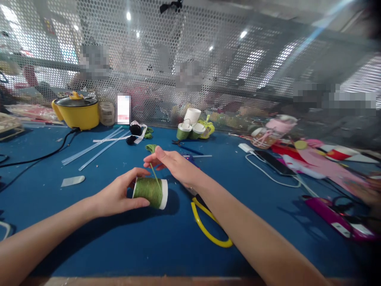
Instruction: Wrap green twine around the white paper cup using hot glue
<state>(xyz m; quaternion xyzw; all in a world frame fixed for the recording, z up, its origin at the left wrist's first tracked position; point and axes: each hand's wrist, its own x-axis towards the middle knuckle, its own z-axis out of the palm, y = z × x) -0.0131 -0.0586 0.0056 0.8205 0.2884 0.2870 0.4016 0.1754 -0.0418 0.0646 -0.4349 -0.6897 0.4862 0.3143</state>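
Note:
My left hand (117,196) grips a white paper cup (151,192) lying on its side just above the blue table (143,242); most of the cup is wrapped in green yarn. A strand of green yarn (154,171) runs up from the cup to my right hand (172,165), which pinches it between thumb and fingers. A small bunch of the same yarn (151,148) shows just beyond the right fingertips.
Yellow-handled scissors (208,226) lie under my right forearm. Clear glue sticks (95,149) lie at back left near a yellow pot (76,111) with a black cord. Several yarn-wrapped cups (190,127) stand at the back. A phone and white cable (270,163), pink items and a perforated screen sit right and behind.

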